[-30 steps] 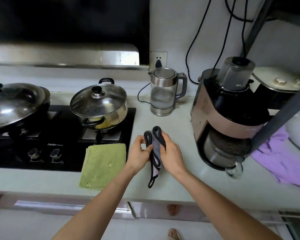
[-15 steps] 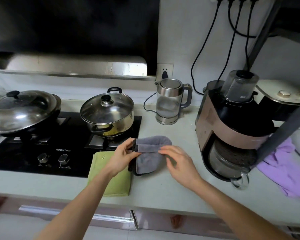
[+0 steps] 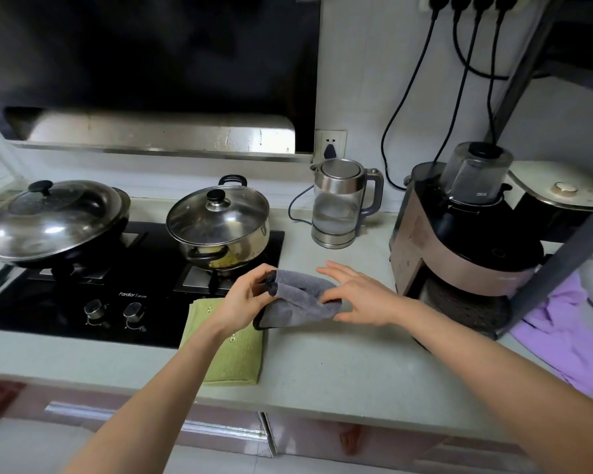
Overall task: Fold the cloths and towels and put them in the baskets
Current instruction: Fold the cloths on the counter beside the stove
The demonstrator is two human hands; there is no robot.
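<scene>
At centre left of the frame, the left hand (image 3: 245, 304) pinches the black-trimmed left end of the grey cloth (image 3: 300, 299) between thumb and fingertips. 1 second ago both hands held this cloth upright, its trim edges standing like loops; half a second ago it was already tipped over sideways, and now it lies lower, near the grey counter (image 3: 322, 364), doubled into 2 layers. I judge the fold nearly made, with flattening and the basket trip left; no basket is in view. The cloth's long axis runs left to right, open trimmed edges pointing left, rounded fold pointing right. Its lower left corner overlaps the folded green towel (image 3: 233, 354). At centre, the right hand (image 3: 360, 295) touches the right end, fingers spread and nearly straight.
</scene>
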